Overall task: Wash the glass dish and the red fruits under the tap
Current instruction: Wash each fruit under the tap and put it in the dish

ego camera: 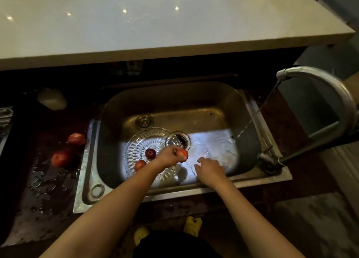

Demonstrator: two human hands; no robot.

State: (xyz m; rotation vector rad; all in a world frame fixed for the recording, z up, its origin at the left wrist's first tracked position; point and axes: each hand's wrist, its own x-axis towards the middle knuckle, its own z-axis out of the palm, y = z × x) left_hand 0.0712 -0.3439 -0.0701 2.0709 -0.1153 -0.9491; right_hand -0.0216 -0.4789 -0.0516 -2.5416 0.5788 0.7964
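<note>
We work at the sink (242, 106), where the tap (330, 87) arches over the sink's right rim and its stream (252, 118) lands on the right of the sink floor. The glass dish (139, 141) sits on the left of the sink floor, clear of the stream, so we judge it best to carry each fruit across to the water. Our left hand (168, 157) grasps 1 red fruit (183, 154) over the middle of the sink; our right hand (209, 169) hangs released, fingers loose, near the sink's front wall. We should turn the fruit under the stream, rubbing with the free hand. 2 fruits (150, 154) lie in the dish, and 2 other fruits (76, 139) wait on the wet counter (48, 189) left of the sink.
</note>
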